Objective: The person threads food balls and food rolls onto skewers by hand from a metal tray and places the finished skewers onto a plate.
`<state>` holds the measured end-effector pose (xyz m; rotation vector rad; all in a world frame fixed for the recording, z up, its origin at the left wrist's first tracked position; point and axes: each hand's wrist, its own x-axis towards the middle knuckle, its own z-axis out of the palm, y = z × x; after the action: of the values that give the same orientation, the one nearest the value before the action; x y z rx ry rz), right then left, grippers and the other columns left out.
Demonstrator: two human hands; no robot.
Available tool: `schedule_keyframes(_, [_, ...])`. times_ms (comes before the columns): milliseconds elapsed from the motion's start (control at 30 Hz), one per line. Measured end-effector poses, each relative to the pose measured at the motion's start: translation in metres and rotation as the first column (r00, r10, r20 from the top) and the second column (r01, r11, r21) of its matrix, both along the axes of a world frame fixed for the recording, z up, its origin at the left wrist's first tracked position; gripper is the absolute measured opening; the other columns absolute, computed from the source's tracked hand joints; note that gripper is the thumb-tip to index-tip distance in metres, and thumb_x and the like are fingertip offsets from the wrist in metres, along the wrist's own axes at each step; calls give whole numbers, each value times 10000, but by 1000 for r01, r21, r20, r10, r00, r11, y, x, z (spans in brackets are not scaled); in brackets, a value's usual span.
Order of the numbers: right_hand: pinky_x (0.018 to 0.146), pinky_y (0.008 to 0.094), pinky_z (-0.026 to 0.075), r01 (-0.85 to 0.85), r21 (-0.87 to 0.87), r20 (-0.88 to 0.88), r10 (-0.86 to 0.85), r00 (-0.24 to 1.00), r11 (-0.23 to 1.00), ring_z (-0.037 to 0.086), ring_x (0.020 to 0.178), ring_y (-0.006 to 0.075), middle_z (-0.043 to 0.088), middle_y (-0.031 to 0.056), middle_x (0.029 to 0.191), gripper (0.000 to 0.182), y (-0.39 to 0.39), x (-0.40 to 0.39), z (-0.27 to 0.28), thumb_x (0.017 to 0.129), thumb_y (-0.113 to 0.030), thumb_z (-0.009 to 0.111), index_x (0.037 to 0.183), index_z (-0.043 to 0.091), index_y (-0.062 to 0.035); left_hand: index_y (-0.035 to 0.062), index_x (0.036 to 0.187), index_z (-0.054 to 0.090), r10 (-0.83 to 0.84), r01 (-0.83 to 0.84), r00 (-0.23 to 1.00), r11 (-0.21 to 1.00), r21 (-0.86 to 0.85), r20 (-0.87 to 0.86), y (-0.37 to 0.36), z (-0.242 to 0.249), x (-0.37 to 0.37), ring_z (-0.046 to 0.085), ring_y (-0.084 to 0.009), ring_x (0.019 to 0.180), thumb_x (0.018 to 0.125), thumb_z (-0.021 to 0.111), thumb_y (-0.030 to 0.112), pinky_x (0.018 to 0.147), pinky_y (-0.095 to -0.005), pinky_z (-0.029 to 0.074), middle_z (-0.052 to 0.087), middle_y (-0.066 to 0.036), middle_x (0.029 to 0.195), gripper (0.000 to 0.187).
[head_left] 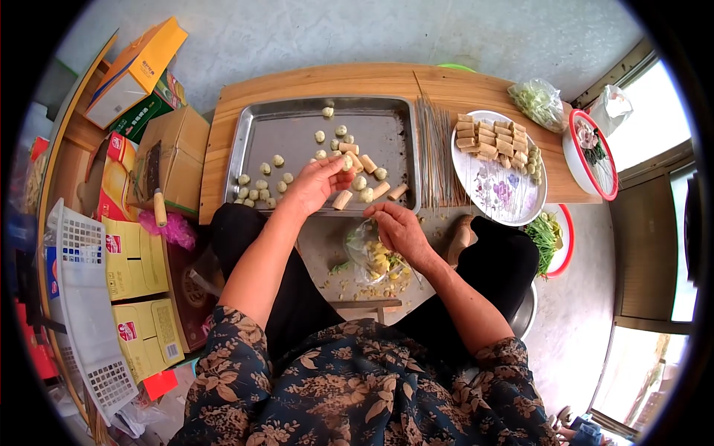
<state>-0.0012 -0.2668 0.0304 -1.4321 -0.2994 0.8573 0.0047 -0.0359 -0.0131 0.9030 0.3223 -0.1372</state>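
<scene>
My left hand (320,182) is above the front of a metal baking tray (271,123), its fingertips pinched on a pale green-speckled ball (347,162). Just right of it, at the tray's front edge, my right hand (401,229) has its thumb and fingers pressed together; what they hold, if anything, is too thin to make out. More speckled balls (264,169) and several short tan rolls (342,199) lie loose in the tray. Beside the tray is a bundle of thin skewers (437,152). A white flowered plate (494,195) carries stacked tan rolls (487,137) and balls (534,163).
Bagged greens (537,102) and a red-rimmed bowl (590,156) stand at the table's right end. Below, a plastic bag of scraps (372,256) lies on the floor. At left are a cardboard box (169,152), a knife (158,195) and a white basket (83,297).
</scene>
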Motion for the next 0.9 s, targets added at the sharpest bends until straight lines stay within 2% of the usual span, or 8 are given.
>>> schedule_keyframes(367, [402,218,288,41,12,-14,-40,999,999,365,418,48,416,-39,525,185,2,3,-5,957,-110,433,994,572,6,52,1086,596,-113,118,992,987,112,-49,-6,5,-5,637,-166,861,910,601,227,749,-318,525,658,-52,957,248])
schedule_keyframes(467, [401,219,288,64,19,25,-65,998,998,366,416,50,417,-37,523,187,1,5,-7,957,-111,434,994,574,8,72,1060,620,-39,72,994,934,351,-99,2,9,-9,634,-144,850,877,639,294,705,-295,515,663,-39,903,289])
schedule_keyframes(533, [400,218,287,58,9,27,-58,998,998,367,414,51,418,-35,521,189,-2,7,-6,957,-111,436,995,578,8,88,1007,641,25,143,987,336,931,-160,17,-6,-7,638,-179,817,815,682,331,664,-322,499,658,-63,821,312])
schedule_keyframes(567, [400,218,287,56,11,27,-56,998,998,367,414,51,418,-35,521,189,-2,7,-6,957,-111,436,995,578,8,82,926,647,10,151,988,4,989,-151,17,-6,-14,644,-260,820,763,702,303,668,-381,485,653,-113,790,280])
schedule_keyframes(600, [400,217,287,57,12,23,-57,998,998,367,415,51,417,-36,521,191,-3,7,-7,957,-111,435,997,579,9,82,926,647,11,151,988,3,989,-151,15,-6,-19,644,-260,820,763,702,303,668,-381,485,653,-113,790,280])
schedule_keyframes(667, [400,217,286,59,15,19,-60,998,998,367,415,51,416,-37,521,194,-3,6,-7,957,-111,435,998,580,10,70,874,638,-11,297,946,-377,877,-325,12,-10,-28,632,-328,850,765,683,259,706,-429,483,658,-144,829,223])
schedule_keyframes(833, [403,208,282,48,2,11,-48,999,999,360,421,39,405,-54,526,185,-4,4,-5,954,-116,445,982,592,-8,57,930,660,-57,378,889,-469,798,-454,7,-18,-26,636,-332,905,780,686,267,739,-428,505,665,-150,936,259])
schedule_keyframes(900, [404,207,280,48,1,10,-48,999,999,357,423,37,404,-57,529,182,-5,2,-5,953,-116,445,978,593,-13,47,833,633,-10,346,928,-340,874,-371,6,-17,-24,648,-279,844,768,678,250,737,-401,506,672,-123,837,218])
